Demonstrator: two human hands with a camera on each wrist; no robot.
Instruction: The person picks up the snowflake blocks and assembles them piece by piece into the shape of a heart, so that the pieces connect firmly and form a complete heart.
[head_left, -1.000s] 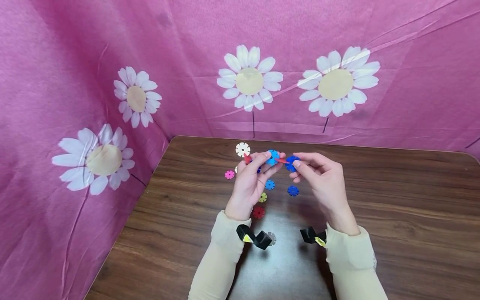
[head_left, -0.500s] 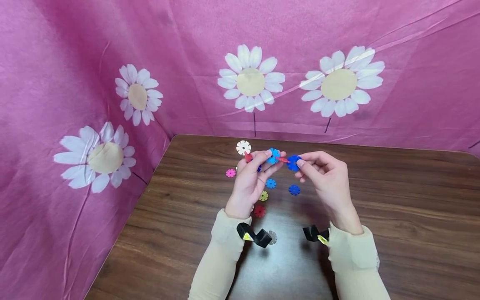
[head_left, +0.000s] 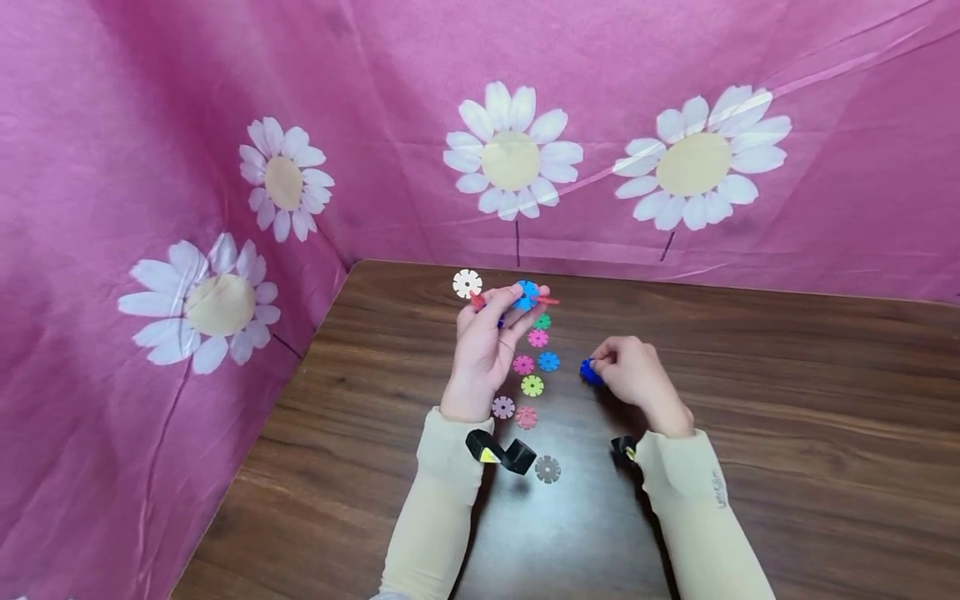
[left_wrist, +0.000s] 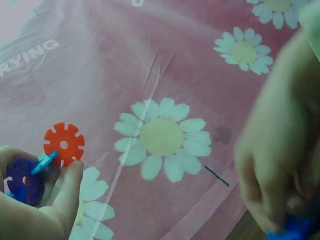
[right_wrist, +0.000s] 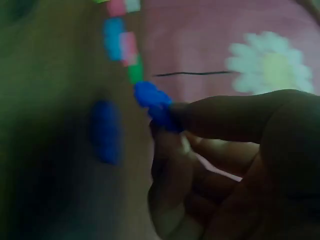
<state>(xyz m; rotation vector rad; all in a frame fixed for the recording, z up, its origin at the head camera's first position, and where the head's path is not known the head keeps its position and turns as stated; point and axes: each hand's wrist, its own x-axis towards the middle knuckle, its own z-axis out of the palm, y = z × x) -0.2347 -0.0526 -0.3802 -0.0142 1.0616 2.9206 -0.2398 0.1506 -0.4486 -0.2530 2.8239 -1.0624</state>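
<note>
My left hand (head_left: 480, 354) holds a chain of slotted plastic discs above the table. In the head view a white disc (head_left: 467, 283), a red piece (head_left: 477, 301) and a light blue disc (head_left: 527, 294) belong to it, with another red disc (head_left: 550, 301) edge-on at the right end. The left wrist view shows a dark blue disc (left_wrist: 25, 181) among the fingers and an orange-red disc (left_wrist: 64, 144) at the fingertips. Low over the table, my right hand (head_left: 636, 379) pinches a blue disc (right_wrist: 159, 106) between thumb and finger. Beside it lies another blue disc (right_wrist: 105, 132), blurred.
Several loose discs lie on the wooden table (head_left: 810, 433) between the arms, among them a green-yellow disc (head_left: 532, 385), a light blue disc (head_left: 549, 361) and a grey disc (head_left: 547, 469). A pink flowered cloth (head_left: 390, 125) hangs behind and at the left.
The right hand has moved away from the chain and down toward the table, carrying the blue disc off the red one. The left hand with the chain has shifted slightly left and up.
</note>
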